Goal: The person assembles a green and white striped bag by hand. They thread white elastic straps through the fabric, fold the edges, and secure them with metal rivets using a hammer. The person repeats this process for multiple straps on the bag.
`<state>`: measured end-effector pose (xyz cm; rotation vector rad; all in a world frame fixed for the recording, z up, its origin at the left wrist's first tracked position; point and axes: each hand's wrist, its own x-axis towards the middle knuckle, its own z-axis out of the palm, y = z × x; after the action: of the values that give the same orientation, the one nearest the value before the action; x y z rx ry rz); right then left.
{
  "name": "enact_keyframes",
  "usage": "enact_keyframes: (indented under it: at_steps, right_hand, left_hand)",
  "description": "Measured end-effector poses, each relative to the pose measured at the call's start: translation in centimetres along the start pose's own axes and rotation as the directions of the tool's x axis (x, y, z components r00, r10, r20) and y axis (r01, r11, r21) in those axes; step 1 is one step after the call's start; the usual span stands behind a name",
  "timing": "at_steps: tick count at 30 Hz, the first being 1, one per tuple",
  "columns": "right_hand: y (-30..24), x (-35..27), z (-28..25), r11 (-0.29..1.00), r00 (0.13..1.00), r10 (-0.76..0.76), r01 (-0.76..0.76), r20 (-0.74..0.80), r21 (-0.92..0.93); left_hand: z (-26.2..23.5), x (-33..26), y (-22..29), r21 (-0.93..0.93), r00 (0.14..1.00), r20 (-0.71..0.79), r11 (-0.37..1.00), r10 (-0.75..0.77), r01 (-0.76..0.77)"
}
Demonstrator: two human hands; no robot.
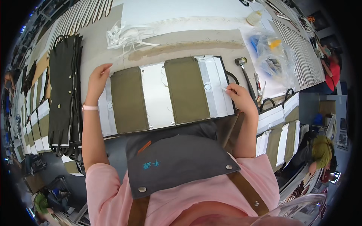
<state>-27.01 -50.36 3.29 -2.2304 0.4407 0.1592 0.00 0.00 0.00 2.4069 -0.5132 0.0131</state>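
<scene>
Over at the left, black bags (64,90) with loop handles lie stacked on the table (96,47). Next, the left hand (98,77) bunches its fingers by the upper left corner of a striped panel (156,101); I can't tell whether they grip it. White ribbons (124,36) lie heaped beyond. The panel spreads before the wearer, its olive bands (188,90) and metal studs (207,87) already on; loose threads (164,80) dangle, so I'd judge it mostly made up, not tidied. The right hand (242,98) pinches something white near the right edge. Farther right: a hammer (243,67), crumpled plastic (279,62), a person in red (332,73).
</scene>
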Motion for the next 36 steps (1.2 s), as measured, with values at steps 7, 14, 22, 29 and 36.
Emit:
enact_keyframes:
  at_steps: [7, 14, 22, 29, 36]
  right_hand:
    - [-0.6, -1.1, -0.5, 0.997, 0.996, 0.076, -0.077, 0.043, 0.004]
    - [0.1, -2.2, -2.0, 0.972, 0.964, 0.233, -0.235, 0.127, -0.001]
    - [-8.1, -4.2, -4.9, 0.970, 0.986, 0.018, 0.023, -0.168, 0.241]
    - [-17.5, 3.0, 6.8, 0.937, 0.864, -0.266, 0.126, 0.429, 0.326]
    - [-26.9, 11.7, 20.9, 0.956, 0.614, -0.204, -0.042, 0.763, 0.289]
  left_hand:
    - [-2.2, -8.6, -4.8, 0.222, 0.980, -0.137, 0.960, -0.142, 0.170]
    - [-3.1, -15.8, -2.9, 0.118, 0.964, -0.166, 0.966, -0.208, 0.229]
    - [-2.8, -14.2, 2.6, 0.438, 0.963, -0.269, 0.889, -0.015, 0.136]
    - [-0.5, -12.2, 4.9, 0.469, 0.993, -0.051, 0.881, 0.104, -0.069]
    - [0.0, -11.1, 3.3, 0.545, 0.989, 0.060, 0.825, 0.138, -0.148]
